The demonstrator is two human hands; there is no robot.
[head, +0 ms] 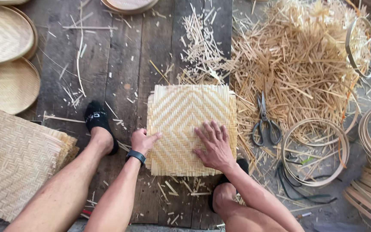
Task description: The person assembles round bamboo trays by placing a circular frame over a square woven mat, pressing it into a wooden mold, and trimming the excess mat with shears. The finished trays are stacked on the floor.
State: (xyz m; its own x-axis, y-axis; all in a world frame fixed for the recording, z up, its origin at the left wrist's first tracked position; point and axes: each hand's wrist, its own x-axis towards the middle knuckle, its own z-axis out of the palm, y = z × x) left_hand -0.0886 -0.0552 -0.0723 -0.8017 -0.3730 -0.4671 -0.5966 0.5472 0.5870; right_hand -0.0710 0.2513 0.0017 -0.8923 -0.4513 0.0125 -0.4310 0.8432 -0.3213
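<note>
We sit on a dark plank floor with a square woven mat lying flat between our feet, near the middle of the boards and closer to their right edge. Our right hand lies open, palm down, fingers spread on the mat's lower right part. Our left hand is loosely curled at the mat's left edge, thumb laid over the weave and the other fingers tucked beside or under it; it seems to pinch that edge, though we cannot tell how firmly.

In our judgement, the main risk is the weave itself. The strip ends stick out loose along every side, so a pull at the left edge while the right palm presses down could slide strips out of the pattern or open a gap. Those thin, sharp ends could also prick or splinter our fingers.

Loose slivers lie under and around the mat; they could tilt it or catch in the weave. Our left foot in a black sock rests just beside the left hand and could nudge the edge.

Scissors lie to the right on the straw pile, near the right hand, with hoops beyond them. A careless reach that way could meet the blades. A stack of mats sits at the lower left, round trays at the upper left.
</note>
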